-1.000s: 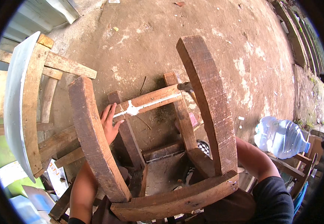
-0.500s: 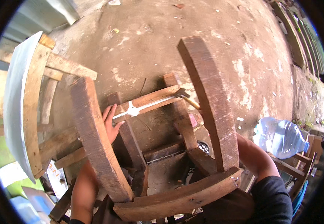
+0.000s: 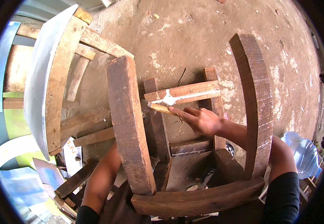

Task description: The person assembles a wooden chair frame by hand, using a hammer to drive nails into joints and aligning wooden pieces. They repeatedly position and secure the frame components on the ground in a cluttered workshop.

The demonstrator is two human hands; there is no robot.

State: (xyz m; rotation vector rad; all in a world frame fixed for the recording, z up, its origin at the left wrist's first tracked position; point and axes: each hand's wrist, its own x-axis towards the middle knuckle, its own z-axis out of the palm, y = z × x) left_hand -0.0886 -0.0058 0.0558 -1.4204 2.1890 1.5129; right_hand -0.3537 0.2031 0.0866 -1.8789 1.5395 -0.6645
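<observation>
My right hand [image 3: 203, 121] is wrapped round the wooden handle of a hammer [image 3: 165, 108]. The hammer's head is close to the left end of a wooden crosspiece [image 3: 201, 88], which carries a white streak and blotch. This crosspiece spans two far legs of a dark wooden chair-like frame [image 3: 199, 201]. My right forearm reaches in behind the frame's tall right post [image 3: 254, 104]. On the other side, my left forearm [image 3: 102, 183] runs up behind the tall left post [image 3: 128, 123]. That post hides my left hand and its fingers.
A second wooden frame with a grey panel [image 3: 44, 82] stands at the left. Loose timber [image 3: 85, 121] lies beside it, with printed sheets [image 3: 16, 186] at lower left. A clear plastic water bottle [image 3: 300, 153] lies at the right on the concrete ground [image 3: 195, 41].
The hammer has gone from the crosspiece's right end to its left end. My left hand, earlier spread at that left end, is now hidden behind the post. The whole view has shifted.
</observation>
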